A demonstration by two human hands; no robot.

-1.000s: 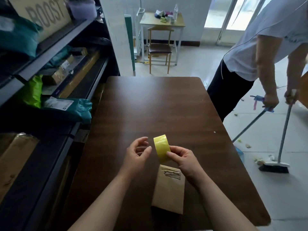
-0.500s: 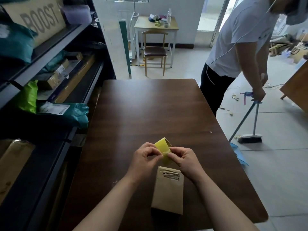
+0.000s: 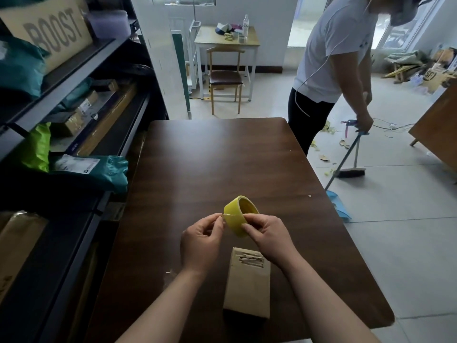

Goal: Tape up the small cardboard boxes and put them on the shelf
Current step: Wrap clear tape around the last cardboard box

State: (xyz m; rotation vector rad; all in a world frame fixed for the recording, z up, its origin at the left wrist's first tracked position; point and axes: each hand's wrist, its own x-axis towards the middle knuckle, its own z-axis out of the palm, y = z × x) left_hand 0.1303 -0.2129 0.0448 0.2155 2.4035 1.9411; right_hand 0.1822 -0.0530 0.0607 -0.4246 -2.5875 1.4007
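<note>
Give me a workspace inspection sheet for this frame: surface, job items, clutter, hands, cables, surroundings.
Surface: dark wooden table, a few pale specks on it.
Job's things: cardboard box rests near the table's near edge, far end torn, no tape visible on it; yellow tape roll held above the table; shelf on the left, loaded with parcels.
Clutter: small pale scrap left of the box.
Hands: right hand grips the tape roll; left hand pinches at its loose end.
Cables: white cable on the floor, far right.
Surroundings: a person sweeps with a broom beside the table; blue dustpan; chair behind.
</note>
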